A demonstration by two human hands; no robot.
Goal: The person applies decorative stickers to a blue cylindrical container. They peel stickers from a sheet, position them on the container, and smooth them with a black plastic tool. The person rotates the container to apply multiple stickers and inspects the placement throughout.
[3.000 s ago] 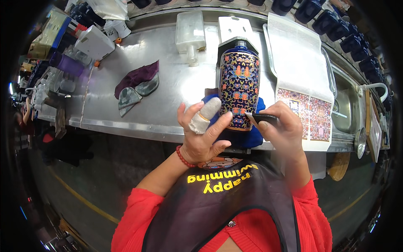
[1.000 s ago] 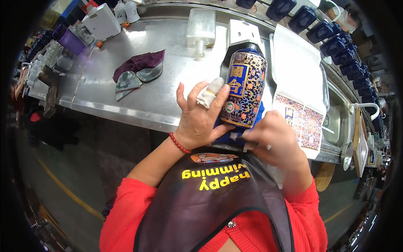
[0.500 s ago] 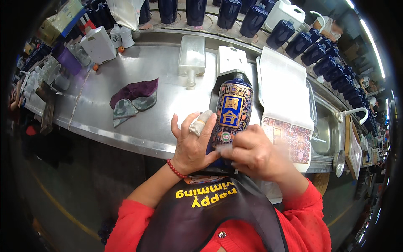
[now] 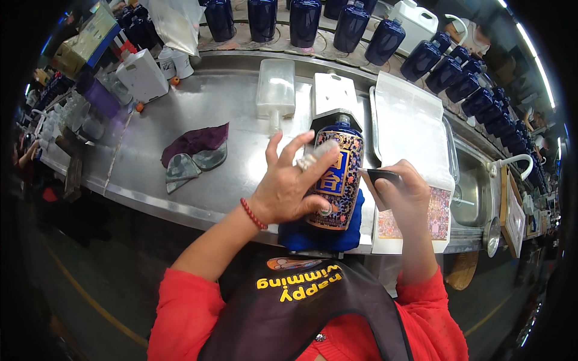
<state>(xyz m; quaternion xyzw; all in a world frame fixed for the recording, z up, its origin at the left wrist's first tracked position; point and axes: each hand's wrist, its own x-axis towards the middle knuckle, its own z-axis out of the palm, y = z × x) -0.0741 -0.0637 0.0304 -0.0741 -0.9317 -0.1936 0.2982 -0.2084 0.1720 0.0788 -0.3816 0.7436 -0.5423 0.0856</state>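
Note:
A dark blue bottle (image 4: pixel 355 129) lies tilted in front of me, its neck away from me, wrapped in an ornate blue, gold and red label (image 4: pixel 352 177). Its neck end rests by a black-and-white holder (image 4: pixel 334 96), and a blue cloth (image 4: pixel 292 236) lies beneath its near end. My left hand (image 4: pixel 289 183) touches the label with thumb and forefinger, fingers spread, white wrapping on a fingertip. Just right of the bottle, my right hand (image 4: pixel 412 195) grips a flat scraper with a dark edge (image 4: pixel 385 179), its blade close to the label's side.
Printed label sheets (image 4: pixel 442 210) and white backing paper (image 4: pixel 409 120) lie on a tray at right, before a sink (image 4: pixel 472 189). A clear empty bottle (image 4: pixel 276 90) and cloth pads (image 4: pixel 195 150) lie on the metal bench. Blue bottles (image 4: pixel 304 24) line a conveyor behind.
My right hand has moved from the bottle's near end to its right side, and the scraper now shows. My left hand has slid up over the label. Conveyor bottles have shifted left.

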